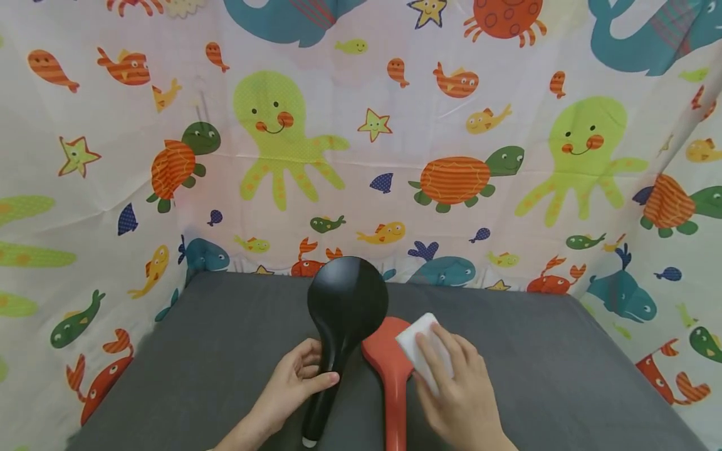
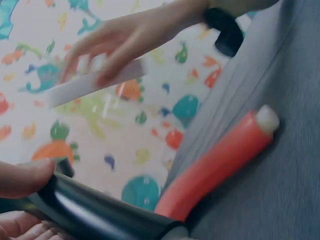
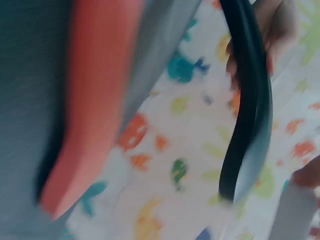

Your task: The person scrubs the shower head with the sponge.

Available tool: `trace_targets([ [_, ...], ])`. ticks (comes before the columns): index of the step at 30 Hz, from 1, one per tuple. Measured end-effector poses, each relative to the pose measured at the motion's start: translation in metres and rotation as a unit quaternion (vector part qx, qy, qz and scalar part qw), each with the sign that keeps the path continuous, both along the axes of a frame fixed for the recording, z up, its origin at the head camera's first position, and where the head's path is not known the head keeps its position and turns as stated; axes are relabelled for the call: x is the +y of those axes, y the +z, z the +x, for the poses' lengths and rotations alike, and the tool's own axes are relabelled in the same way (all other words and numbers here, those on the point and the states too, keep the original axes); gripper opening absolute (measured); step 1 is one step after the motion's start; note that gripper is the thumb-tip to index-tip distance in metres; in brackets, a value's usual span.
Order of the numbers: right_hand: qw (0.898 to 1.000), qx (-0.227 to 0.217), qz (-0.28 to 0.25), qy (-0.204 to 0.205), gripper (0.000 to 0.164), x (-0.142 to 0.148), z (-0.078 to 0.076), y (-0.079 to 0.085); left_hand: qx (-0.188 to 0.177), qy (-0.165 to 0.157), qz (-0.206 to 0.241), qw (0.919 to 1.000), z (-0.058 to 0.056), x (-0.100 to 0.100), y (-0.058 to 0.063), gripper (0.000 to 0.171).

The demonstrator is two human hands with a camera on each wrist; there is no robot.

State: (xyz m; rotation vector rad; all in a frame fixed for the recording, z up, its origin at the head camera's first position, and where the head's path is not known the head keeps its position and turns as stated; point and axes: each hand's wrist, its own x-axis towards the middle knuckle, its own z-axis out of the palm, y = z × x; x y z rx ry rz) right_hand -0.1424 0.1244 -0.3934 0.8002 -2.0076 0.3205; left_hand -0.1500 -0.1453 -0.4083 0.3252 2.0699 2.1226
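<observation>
My left hand (image 1: 293,379) grips the handle of a black shower head (image 1: 346,300), thumb across the front, and holds it raised and tilted with its round head up. A white fitting shows at the handle's lower end. In my right hand (image 1: 462,391) is a white sponge block (image 1: 420,341), pinched between thumb and fingers. The left wrist view shows this sponge (image 2: 95,89) in the air, apart from the black shower head. A red shower head (image 1: 395,388) lies on the table between the hands; the sponge partly covers its head in the head view. Its pale fitting (image 2: 267,119) shows in the left wrist view.
The dark grey table cover (image 1: 225,338) spreads under both hands. A white curtain (image 1: 361,163) printed with sea animals stands behind the table and along both sides. A dark band (image 2: 227,37) sits on the right wrist.
</observation>
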Motion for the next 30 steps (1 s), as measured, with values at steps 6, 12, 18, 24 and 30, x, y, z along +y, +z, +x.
trace_targets([
  [6, 0.985, 0.052, 0.092, 0.139, 0.037, -0.036, 0.006, 0.014, 0.047, -0.071, 0.046, 0.9953, 0.011, 0.022, 0.004, 0.041],
  [12, 0.981, 0.096, 0.084, 0.146, 0.033, -0.037, -0.017, 0.032, 0.048, -0.108, 0.049, 0.9918, 0.014, 0.030, -0.002, 0.039],
  [18, 0.994, 0.056, -0.072, 0.060, 0.040, -0.017, -0.041, 0.049, 0.039, -0.124, 0.055, 0.9900, 0.016, 0.032, -0.001, 0.031],
  [24, 0.988, 0.086, 0.003, 0.125, 0.034, -0.030, -0.021, 0.026, 0.051, -0.129, 0.075, 0.9875, 0.016, 0.032, -0.001, 0.038],
  [30, 0.973, 0.076, 0.107, 0.191, 0.033, -0.045, -0.011, 0.016, 0.067, -0.140, 0.070, 0.9854, 0.014, 0.033, -0.008, 0.044],
])
